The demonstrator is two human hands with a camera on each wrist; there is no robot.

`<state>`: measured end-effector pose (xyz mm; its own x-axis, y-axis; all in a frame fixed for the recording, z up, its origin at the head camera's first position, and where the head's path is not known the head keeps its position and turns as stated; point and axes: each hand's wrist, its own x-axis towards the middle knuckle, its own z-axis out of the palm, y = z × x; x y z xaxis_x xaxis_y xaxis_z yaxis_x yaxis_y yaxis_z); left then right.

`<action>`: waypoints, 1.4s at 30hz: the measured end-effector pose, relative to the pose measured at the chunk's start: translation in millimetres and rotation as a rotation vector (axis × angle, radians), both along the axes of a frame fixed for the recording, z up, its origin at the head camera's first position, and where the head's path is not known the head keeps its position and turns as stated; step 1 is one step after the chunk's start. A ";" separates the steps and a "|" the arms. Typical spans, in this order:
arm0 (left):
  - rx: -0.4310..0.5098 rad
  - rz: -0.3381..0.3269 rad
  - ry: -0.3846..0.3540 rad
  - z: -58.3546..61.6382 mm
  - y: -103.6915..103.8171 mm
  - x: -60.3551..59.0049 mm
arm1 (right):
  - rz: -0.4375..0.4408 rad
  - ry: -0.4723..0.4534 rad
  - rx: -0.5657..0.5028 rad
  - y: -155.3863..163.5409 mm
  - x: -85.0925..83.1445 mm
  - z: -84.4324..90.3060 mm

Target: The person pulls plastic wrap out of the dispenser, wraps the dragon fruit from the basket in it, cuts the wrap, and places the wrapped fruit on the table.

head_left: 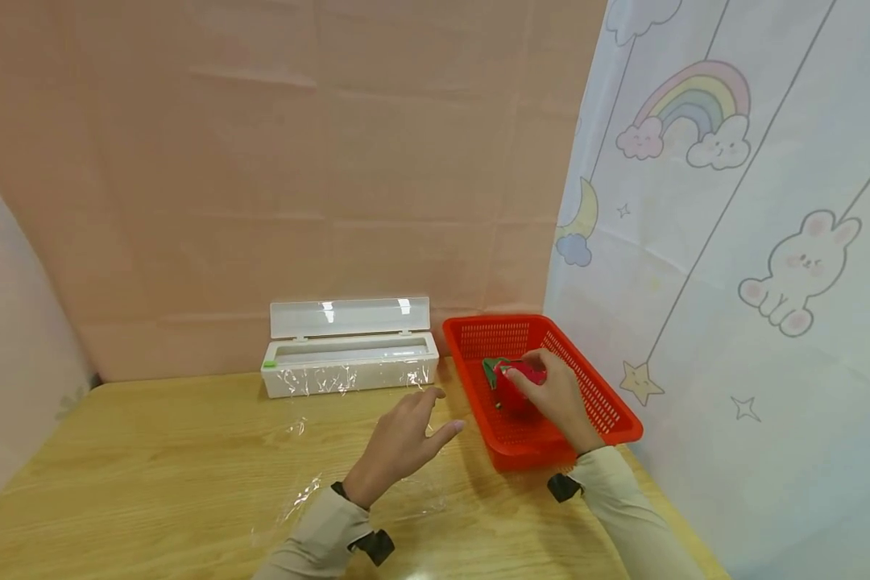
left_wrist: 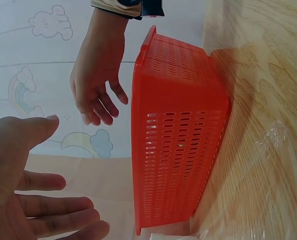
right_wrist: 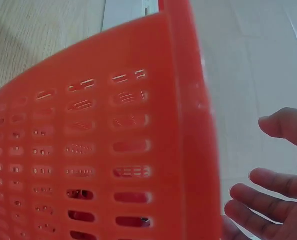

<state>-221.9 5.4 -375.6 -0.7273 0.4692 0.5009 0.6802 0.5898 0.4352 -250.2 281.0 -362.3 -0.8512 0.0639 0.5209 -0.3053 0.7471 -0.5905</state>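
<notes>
My right hand [head_left: 557,395] reaches over the red plastic basket [head_left: 525,457], its fingertips beside a bright red item [head_left: 528,370] with green parts [head_left: 490,370]. The item's kind cannot be made out. Thumb and fingers stand apart in the right wrist view, and nothing shows between them. My left hand [head_left: 400,435] hovers left of the basket with fingers loosely bent, holding nothing. Beneath it, a sheet of clear plastic film [head_left: 420,503] lies on the table. In the left wrist view the basket's slotted wall [left_wrist: 163,95] hides most of its contents.
A white cling film dispenser [head_left: 351,379] stands at the back of the table [head_left: 174,467], its lid [head_left: 351,318] raised. Film stretches from its front toward me. A printed curtain [head_left: 710,242] hangs close to the basket's right side, and a plain backdrop [head_left: 261,161] is behind.
</notes>
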 end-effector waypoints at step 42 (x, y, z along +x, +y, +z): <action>0.007 -0.003 -0.065 -11.9 9.9 -8.5 | -0.005 -0.436 0.193 27.3 -39.6 -9.7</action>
